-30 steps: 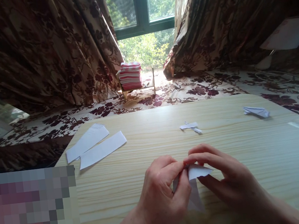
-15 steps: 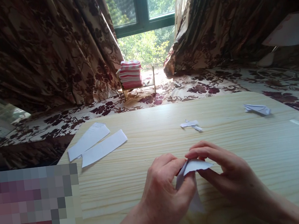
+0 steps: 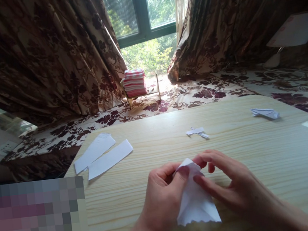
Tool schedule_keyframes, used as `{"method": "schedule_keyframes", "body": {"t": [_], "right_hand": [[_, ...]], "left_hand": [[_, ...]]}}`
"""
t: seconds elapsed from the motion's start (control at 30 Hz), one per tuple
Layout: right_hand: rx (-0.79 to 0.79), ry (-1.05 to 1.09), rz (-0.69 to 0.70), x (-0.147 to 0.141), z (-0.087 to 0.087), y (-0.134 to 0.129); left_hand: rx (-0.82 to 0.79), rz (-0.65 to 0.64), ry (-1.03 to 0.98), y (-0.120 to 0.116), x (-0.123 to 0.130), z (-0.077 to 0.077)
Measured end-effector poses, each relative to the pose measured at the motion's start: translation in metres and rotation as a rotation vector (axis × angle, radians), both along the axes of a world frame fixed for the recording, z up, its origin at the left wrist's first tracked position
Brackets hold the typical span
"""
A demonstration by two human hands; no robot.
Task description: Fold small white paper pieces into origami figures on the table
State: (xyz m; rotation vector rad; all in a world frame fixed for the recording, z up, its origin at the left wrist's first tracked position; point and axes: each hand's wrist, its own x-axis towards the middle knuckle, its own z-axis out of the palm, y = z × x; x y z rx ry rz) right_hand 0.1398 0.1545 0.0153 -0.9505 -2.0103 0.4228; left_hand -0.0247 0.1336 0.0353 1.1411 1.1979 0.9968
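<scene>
A folded piece of white paper is held up over the near middle of the table, its top narrowing to a point and its lower edge wavy. My left hand grips its left side, thumb lying across the front. On the right, my right hand pinches the paper's upper right edge between thumb and fingers. The fingertips behind the sheet are partly hidden.
Two white paper strips lie at the table's left. Small paper scraps sit beyond my hands, and a folded paper piece rests at the far right. Striped cloths are stacked on a small stand by the window.
The paper has turned so its broad face and wavy lower edge show, where a flap stuck out to the right before. My right thumb has shifted onto its front.
</scene>
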Motion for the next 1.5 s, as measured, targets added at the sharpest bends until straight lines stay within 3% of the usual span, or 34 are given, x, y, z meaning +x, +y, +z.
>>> {"method": "schedule_keyframes", "body": {"t": [0.07,0.13,0.3,0.53,1.2,1.33,1.5], "right_hand": [[0.008,0.005,0.027,0.0,0.001,-0.001],[0.022,0.032,0.033,0.0,0.002,0.0],[0.075,0.058,0.008,0.0,0.004,0.001],[0.19,-0.028,0.127,0.005,0.001,-0.001],[0.265,-0.122,0.115,0.006,0.003,-0.005],[0.195,-0.031,0.122,0.003,0.004,-0.005],[-0.069,0.134,0.014,-0.003,0.008,-0.003]], "left_hand": [[-0.143,0.024,-0.19,0.002,-0.002,0.0],[-0.171,0.04,-0.25,0.003,-0.002,0.0],[-0.057,-0.013,-0.185,0.004,-0.001,0.001],[-0.038,-0.044,-0.188,0.003,-0.005,-0.002],[-0.124,-0.056,-0.299,0.001,-0.006,-0.005],[-0.095,-0.076,-0.271,0.001,-0.006,-0.002],[0.11,-0.046,0.035,0.001,0.0,0.001]]}}
